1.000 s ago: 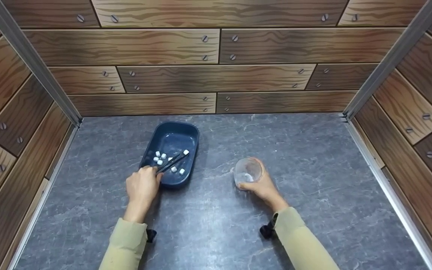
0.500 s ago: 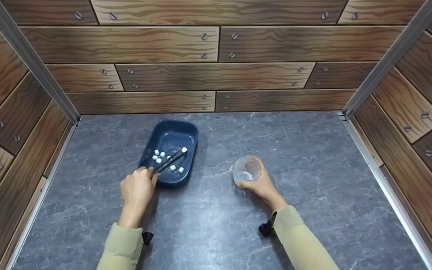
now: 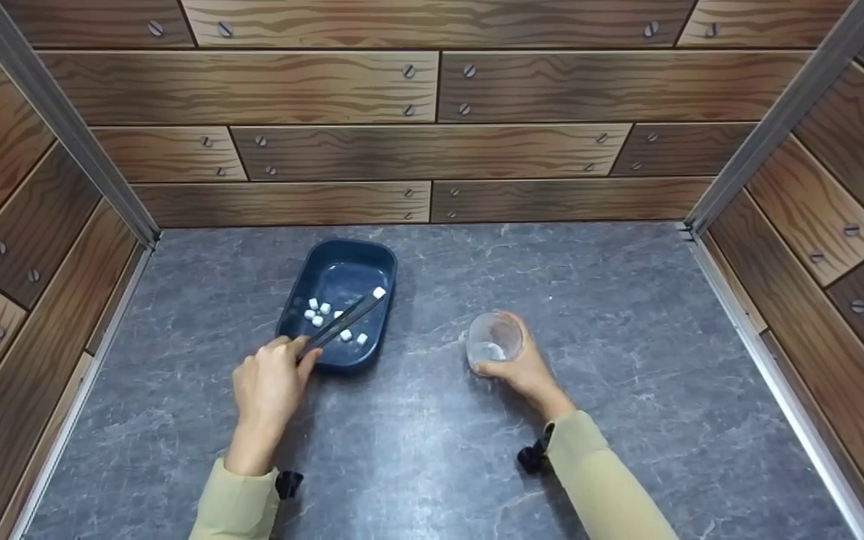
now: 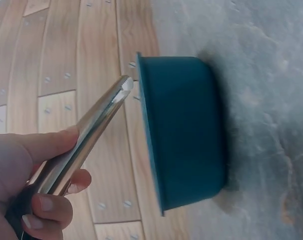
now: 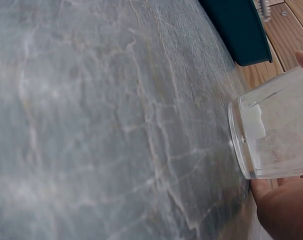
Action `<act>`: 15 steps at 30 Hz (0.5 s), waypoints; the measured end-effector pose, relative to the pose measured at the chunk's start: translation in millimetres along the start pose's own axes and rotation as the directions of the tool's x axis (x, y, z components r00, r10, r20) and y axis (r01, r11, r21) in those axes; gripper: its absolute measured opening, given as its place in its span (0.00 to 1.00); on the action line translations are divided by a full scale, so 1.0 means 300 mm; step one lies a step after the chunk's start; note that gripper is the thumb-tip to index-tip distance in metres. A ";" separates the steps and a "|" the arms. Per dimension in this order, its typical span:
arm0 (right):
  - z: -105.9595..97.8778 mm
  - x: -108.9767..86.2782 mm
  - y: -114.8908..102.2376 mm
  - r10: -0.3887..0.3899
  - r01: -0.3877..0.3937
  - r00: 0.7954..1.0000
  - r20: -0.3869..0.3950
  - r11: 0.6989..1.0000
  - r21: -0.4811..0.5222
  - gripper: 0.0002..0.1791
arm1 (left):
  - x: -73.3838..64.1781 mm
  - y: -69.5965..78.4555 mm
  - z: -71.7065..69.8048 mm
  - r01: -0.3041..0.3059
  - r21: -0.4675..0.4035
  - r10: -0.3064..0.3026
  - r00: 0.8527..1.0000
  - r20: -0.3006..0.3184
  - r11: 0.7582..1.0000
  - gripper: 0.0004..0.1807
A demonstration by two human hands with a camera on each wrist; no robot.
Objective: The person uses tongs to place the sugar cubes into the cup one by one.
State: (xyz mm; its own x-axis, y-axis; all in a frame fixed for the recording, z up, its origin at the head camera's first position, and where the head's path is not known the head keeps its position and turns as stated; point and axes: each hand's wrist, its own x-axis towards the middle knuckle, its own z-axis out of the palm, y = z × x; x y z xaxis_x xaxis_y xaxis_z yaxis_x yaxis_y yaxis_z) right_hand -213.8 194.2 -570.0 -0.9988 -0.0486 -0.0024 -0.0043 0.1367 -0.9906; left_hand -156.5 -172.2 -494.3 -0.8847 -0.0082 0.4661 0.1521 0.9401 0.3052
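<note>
My left hand (image 3: 271,382) grips metal tongs (image 4: 86,137), thumb on one side and fingers on the other. Between the tongs' tips sits a small white cube (image 3: 379,292), held above the rim of a dark blue tray (image 3: 389,330). Several more white cubes (image 3: 317,321) lie in the near half of that tray. To the right, my right hand (image 3: 529,375) is wrapped round a clear plastic cup (image 3: 493,335) standing on the table. Through the cup's wall in the right wrist view, a white piece (image 5: 255,122) shows near the bottom.
Grey marbled tabletop (image 3: 432,435) lies under everything and separates the tray from the cup. Wood-patterned panels (image 3: 432,154) close off the back and both sides, with metal posts (image 3: 799,112) at the corners.
The tongs have risen from inside the tray with a white cube in their tips. My left hand has drawn slightly back and left. My right hand and the cup have stayed put.
</note>
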 end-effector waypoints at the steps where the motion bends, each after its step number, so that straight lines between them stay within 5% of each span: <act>1: -0.002 0.005 0.013 0.005 -0.005 1.000 -0.001 1.000 -0.002 0.55 | -0.001 0.006 -0.007 -0.011 -0.006 0.011 1.000 -0.008 1.000 0.14; 15: 0.001 0.015 0.040 -0.017 0.016 1.000 -0.020 1.000 -0.015 0.55 | -0.008 0.110 -0.059 -0.157 -0.082 0.149 0.985 -0.089 0.984 0.14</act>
State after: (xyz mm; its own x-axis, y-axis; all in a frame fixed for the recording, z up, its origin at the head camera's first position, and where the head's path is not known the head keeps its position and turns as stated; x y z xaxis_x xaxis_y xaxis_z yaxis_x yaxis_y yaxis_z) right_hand -218.2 195.3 -582.0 -0.9994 -0.0315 0.0167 -0.0213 0.1512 -0.9883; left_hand -141.5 -147.2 -470.8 -0.8091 0.1020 0.5787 0.3246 0.8985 0.2955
